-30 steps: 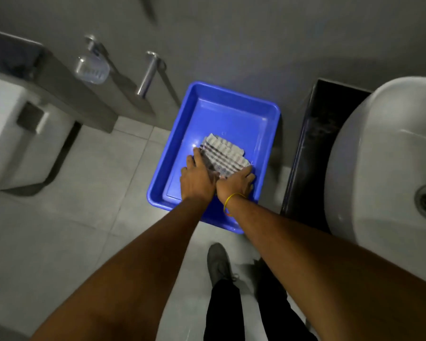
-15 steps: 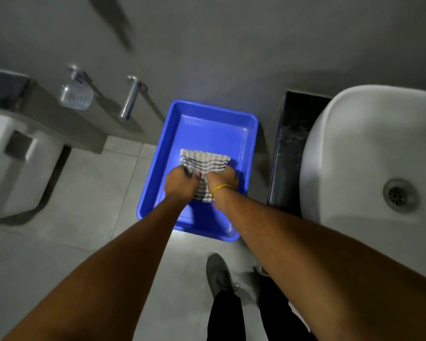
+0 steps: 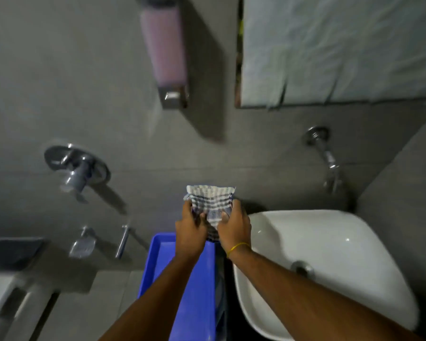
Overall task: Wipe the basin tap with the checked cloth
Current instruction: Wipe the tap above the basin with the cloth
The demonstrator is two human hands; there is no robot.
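The checked cloth (image 3: 210, 201) is held up in the air, folded, in front of the grey wall. My left hand (image 3: 190, 232) grips its left side and my right hand (image 3: 234, 226), with a yellow band at the wrist, grips its right side. The chrome basin tap (image 3: 326, 157) sticks out of the wall above the back of the white basin (image 3: 342, 242), well to the right of the cloth and apart from both hands.
A blue tray (image 3: 199, 286) lies below my arms on the floor. A soap dispenser (image 3: 166, 52) and a mirror (image 3: 337, 48) hang on the wall. A chrome mixer valve (image 3: 75, 168), a soap dish (image 3: 81, 246) and a handle (image 3: 123, 242) are at left.
Both hands have lifted the cloth out of the blue tray and raised it to about basin-rim height. The view has tilted up, bringing the tap, mirror and dispenser into sight.
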